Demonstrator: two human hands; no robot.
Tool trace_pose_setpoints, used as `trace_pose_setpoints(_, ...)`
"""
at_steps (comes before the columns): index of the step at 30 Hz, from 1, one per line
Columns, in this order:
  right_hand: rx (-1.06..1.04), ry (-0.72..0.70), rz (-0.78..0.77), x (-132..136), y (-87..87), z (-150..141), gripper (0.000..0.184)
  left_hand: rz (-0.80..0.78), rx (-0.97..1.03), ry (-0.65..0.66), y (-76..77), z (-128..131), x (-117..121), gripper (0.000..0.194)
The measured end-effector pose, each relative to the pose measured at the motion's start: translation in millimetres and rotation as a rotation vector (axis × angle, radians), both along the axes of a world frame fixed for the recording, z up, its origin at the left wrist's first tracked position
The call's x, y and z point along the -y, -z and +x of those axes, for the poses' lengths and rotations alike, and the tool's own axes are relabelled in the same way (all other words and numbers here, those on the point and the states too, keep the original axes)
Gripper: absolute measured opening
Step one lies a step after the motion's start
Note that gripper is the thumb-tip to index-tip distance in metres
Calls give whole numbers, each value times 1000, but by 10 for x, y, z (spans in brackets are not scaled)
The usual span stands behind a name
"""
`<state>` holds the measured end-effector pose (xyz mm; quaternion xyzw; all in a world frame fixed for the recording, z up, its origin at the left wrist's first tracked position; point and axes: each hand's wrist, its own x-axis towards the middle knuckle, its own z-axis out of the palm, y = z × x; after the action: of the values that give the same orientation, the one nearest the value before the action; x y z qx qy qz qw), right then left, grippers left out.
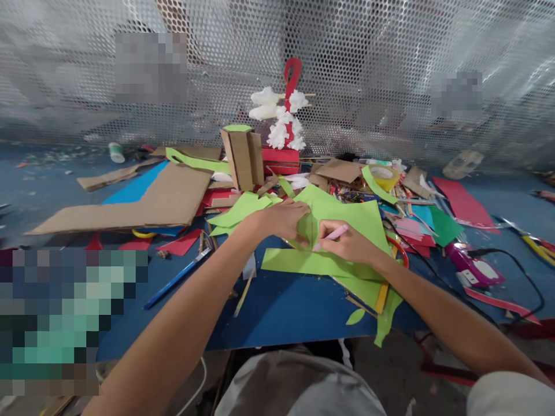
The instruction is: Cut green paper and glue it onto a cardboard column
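Note:
In the head view, my right hand [349, 245] grips a pink pen [337, 232], its tip low over light green paper [359, 222]. My left hand [284, 219] lies on the green paper just left of the pen, fingers spread and pressing down. Between the two hands runs a see-through strip, perhaps a ruler [313, 222], partly hidden. A long green strip of paper [295, 262] lies in front of both hands. More green pieces [243, 209] sit under and beside my left forearm.
Cardboard [173, 193] and a blue-handled cutter [176, 280] lie left. Behind stand a cardboard column [240, 159] and a red hook shape [291, 75] with white tufts. Yellow tape [384, 176], a purple corded device [472, 267] and scissors [535, 245] are on the right.

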<state>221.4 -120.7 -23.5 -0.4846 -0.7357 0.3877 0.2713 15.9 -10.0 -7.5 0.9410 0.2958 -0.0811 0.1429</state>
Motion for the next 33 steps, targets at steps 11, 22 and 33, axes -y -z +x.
trace_pose_setpoints(11, -9, 0, 37, -11, -9, 20, 17, 4, -3, 1, 23, 2, -18, 103)
trace_pose_setpoints(22, -27, -26, 13, -8, -13, 7, 17, 7, 4, 2, 6, 5, -1, 102)
trace_pose_setpoints(33, -56, -47, 14, 5, 10, -25, 20, 9, 20, -9, 53, 2, -30, 101)
